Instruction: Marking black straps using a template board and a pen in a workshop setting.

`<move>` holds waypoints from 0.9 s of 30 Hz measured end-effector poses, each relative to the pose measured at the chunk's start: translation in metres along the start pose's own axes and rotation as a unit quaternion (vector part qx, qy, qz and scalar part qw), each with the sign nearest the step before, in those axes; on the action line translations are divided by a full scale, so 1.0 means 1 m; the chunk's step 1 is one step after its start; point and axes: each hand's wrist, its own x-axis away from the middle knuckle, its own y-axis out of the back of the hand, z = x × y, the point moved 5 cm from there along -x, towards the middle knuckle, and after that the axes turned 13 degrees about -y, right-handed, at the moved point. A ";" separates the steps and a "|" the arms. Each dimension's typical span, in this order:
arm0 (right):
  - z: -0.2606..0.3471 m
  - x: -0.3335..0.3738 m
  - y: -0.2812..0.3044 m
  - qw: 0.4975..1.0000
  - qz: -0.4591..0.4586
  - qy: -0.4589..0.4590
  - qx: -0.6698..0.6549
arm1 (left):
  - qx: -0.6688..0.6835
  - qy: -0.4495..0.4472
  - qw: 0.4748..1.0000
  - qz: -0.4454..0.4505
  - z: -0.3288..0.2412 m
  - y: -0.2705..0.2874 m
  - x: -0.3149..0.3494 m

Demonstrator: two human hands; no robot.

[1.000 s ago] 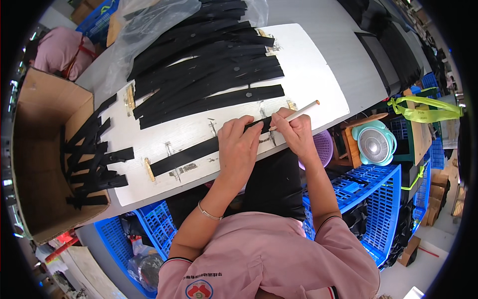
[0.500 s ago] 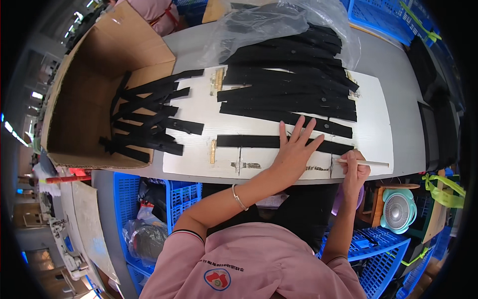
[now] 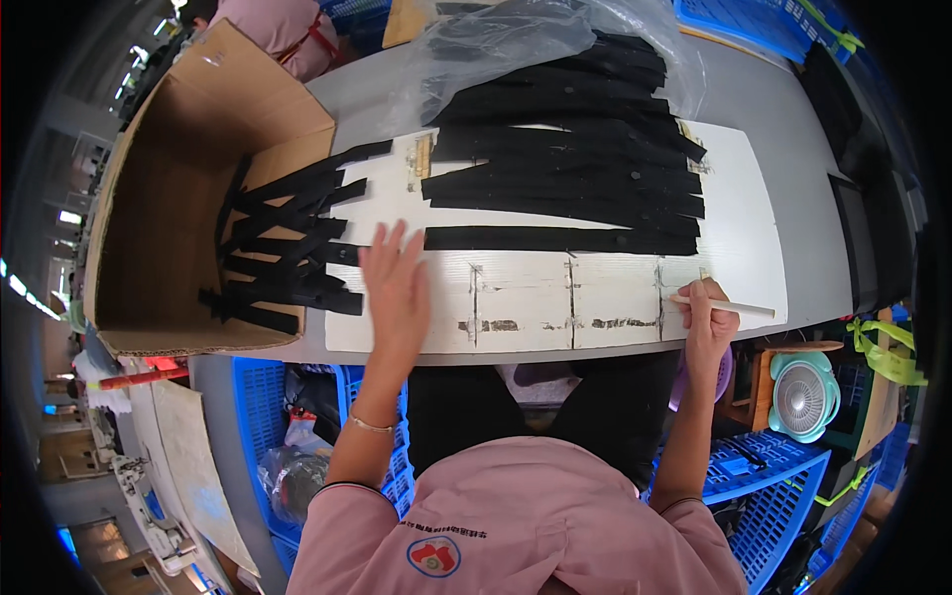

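My left hand (image 3: pixel 397 288) is over the left part of a white board (image 3: pixel 615 278), fingers up and somewhat blurred, next to the ends of several black fabric strips (image 3: pixel 288 238) hanging out of a cardboard box. Whether it touches a strip end there is hard to tell. In my right hand (image 3: pixel 706 322), at the board's front right, is a slim white marking pencil (image 3: pixel 739 304), its tip pointing left. A single black strip (image 3: pixel 555 239) lies across the board, just in front of a layered stack of black strips (image 3: pixel 565 169).
The open cardboard box (image 3: pixel 178 218) stands at the left. Clear plastic film (image 3: pixel 506 55) covers the stack's far side. Dark lines and tape patches mark the board. Blue crates (image 3: pixel 764 496) and a turquoise fan (image 3: pixel 801 397) are below the table. Another person (image 3: pixel 278 35) is beyond the box.
My left hand has moved from the board's right half to the strips by the box. The front strip it pressed no longer lies there. My right hand still holds the pencil.
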 end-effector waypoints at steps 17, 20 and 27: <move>-0.002 -0.002 -0.005 1.000 -0.001 0.020 -0.002 | 0.032 0.094 0.995 -0.015 0.041 0.026 0.002; -0.001 -0.002 -0.004 0.999 -0.007 0.052 -0.003 | 0.123 0.080 0.989 -0.031 -0.002 0.006 -0.008; 0.006 0.005 0.002 0.998 -0.034 0.012 -0.052 | 0.197 -0.053 0.979 0.019 -0.118 -0.054 -0.046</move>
